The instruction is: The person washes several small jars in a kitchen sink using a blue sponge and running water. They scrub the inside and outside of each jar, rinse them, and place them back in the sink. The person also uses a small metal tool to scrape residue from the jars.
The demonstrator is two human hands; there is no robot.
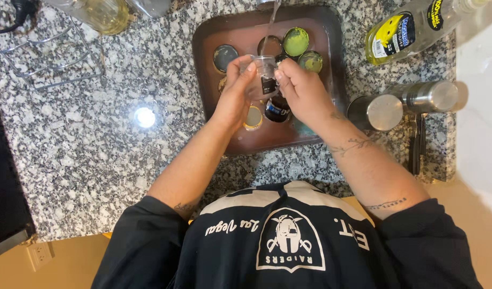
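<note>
Both forearms reach to 12 o'clock; I see left hand and right hand, each grip closed on the small clear jar, tilted under the water stream above the brown sink, presumably to rinse it.

A clear bottle with a yellow-and-blue label lies far right on the counter. The small clear jar over the sink carries a dark label; another dark-labelled jar lies beneath.

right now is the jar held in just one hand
No, both the left hand and the right hand grip the small clear jar over the brown sink.
</note>
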